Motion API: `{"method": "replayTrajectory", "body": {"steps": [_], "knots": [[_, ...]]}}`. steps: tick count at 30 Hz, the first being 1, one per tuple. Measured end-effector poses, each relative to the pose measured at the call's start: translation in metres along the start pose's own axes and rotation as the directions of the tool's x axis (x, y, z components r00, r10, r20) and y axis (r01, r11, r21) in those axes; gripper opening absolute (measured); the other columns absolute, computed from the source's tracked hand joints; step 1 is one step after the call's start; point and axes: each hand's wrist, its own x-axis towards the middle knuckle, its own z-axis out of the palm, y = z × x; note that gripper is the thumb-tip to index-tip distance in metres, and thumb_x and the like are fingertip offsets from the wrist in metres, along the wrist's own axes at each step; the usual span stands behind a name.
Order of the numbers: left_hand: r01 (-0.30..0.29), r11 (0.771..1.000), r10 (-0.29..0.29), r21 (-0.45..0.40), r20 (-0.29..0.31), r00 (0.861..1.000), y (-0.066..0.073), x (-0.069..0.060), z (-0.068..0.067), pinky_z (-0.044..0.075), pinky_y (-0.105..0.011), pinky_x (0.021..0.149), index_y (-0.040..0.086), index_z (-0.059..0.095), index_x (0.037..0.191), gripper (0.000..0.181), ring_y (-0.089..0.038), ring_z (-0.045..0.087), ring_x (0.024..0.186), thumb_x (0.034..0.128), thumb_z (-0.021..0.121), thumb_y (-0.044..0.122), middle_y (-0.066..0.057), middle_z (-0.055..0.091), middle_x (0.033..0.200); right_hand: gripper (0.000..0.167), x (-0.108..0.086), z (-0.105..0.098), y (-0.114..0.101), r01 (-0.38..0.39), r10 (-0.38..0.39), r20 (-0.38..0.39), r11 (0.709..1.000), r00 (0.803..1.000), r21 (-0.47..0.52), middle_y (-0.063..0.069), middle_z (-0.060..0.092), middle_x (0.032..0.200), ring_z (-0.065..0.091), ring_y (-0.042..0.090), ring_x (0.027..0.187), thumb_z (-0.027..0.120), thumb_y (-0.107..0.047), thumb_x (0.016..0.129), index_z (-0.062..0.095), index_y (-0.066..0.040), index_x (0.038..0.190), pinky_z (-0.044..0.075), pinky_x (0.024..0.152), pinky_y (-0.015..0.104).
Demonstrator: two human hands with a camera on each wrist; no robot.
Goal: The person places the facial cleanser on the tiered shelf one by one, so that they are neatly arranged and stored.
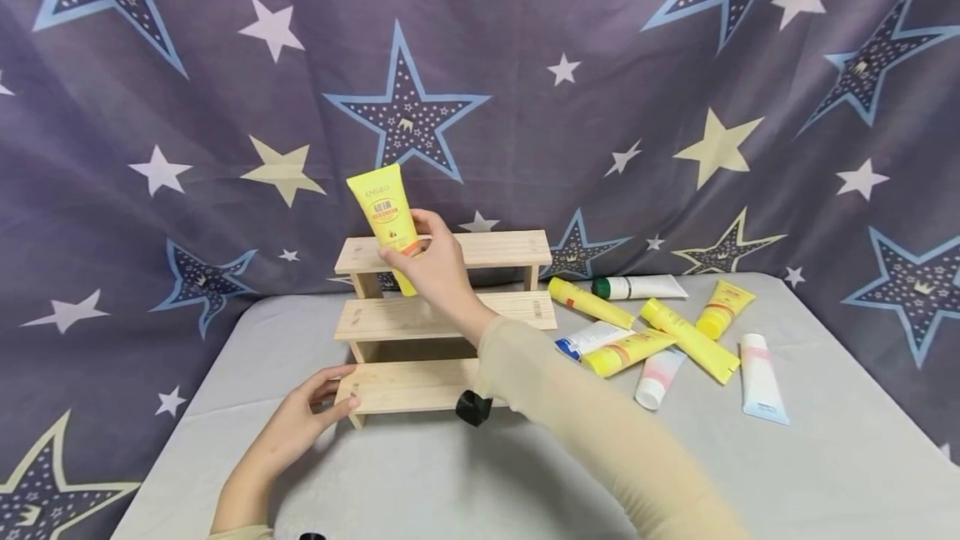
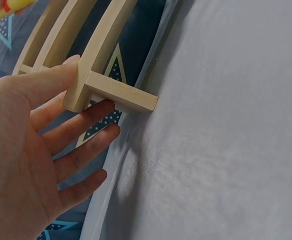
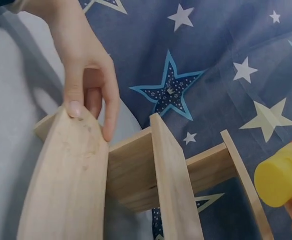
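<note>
A yellow squeeze tube [image 1: 386, 211], cap down and slightly tilted, is held in my right hand [image 1: 438, 269] in front of the top board. In the right wrist view only its yellow cap [image 3: 278, 180] and a bit of the body show, at the right edge. The three-step wooden display rack [image 1: 405, 386] stands on the cloth-covered table. My left hand [image 1: 296, 423] grips the left end of its lowest board. In the left wrist view that hand [image 2: 40, 145] has the thumb on one face and fingers on the other, the lower fingers spread free.
Several tubes lie loosely right of the rack: yellow ones [image 1: 690, 340], a white one with a green cap [image 1: 641, 287], a white-and-blue one [image 1: 592, 340] and pink-and-white ones [image 1: 759, 377]. A star-patterned curtain [image 1: 570, 148] hangs behind the grey table [image 1: 840, 473].
</note>
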Motion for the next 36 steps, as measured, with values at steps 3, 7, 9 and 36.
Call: {"method": "replayTrajectory", "body": {"steps": [3, 7, 9, 36], "knots": [[-0.002, 1.000, 0.002, 0.002, 0.002, 1.000, 0.001, 0.000, -0.001, 0.039, -0.058, 0.102, 0.009, 0.050, 0.142, 0.057, -0.040, 0.056, 0.120, 0.0937, 0.070, 0.031, -0.021, 0.062, 0.128, 0.059, 0.008, 0.003, 0.000, 0.019, -0.019, -0.017, 1.000, 1.000, 0.009, 0.005, 0.061, 0.114, 0.061, 0.014, 0.088, 0.082, -0.014, 0.083, 0.053, -0.009, 0.134, 0.052, 0.072, 0.024], [-0.009, 1.000, 0.009, 0.000, 0.001, 1.000, 0.001, 0.001, -0.001, 0.039, -0.058, 0.101, 0.009, 0.050, 0.142, 0.056, -0.039, 0.056, 0.120, 0.0941, 0.070, 0.030, -0.021, 0.062, 0.127, 0.060, 0.019, 0.006, 0.002, 0.029, -0.029, -0.007, 0.999, 1.000, 0.035, 0.005, 0.060, 0.115, 0.063, 0.013, 0.089, 0.082, -0.014, 0.083, 0.051, -0.009, 0.134, 0.052, 0.073, 0.024], [-0.009, 1.000, 0.009, -0.003, 0.003, 1.000, 0.001, 0.001, -0.001, 0.039, -0.058, 0.102, 0.009, 0.050, 0.143, 0.056, -0.039, 0.056, 0.120, 0.0943, 0.070, 0.030, -0.021, 0.062, 0.128, 0.060, 0.025, 0.009, 0.002, 0.027, -0.027, 0.001, 0.998, 1.000, 0.059, 0.005, 0.059, 0.116, 0.064, 0.014, 0.090, 0.082, -0.015, 0.083, 0.050, -0.009, 0.134, 0.052, 0.072, 0.025], [0.020, 0.999, -0.022, -0.043, -0.036, 0.999, -0.003, -0.004, 0.001, 0.042, -0.056, 0.100, 0.011, 0.053, 0.141, 0.054, -0.038, 0.056, 0.120, 0.0927, 0.071, 0.028, -0.017, 0.063, 0.127, 0.056, 0.049, 0.045, 0.008, 0.070, -0.066, -0.033, 0.986, 0.997, 0.154, 0.010, 0.066, 0.110, 0.065, 0.019, 0.096, 0.084, -0.004, 0.078, 0.054, -0.004, 0.125, 0.052, 0.081, 0.027]]}}
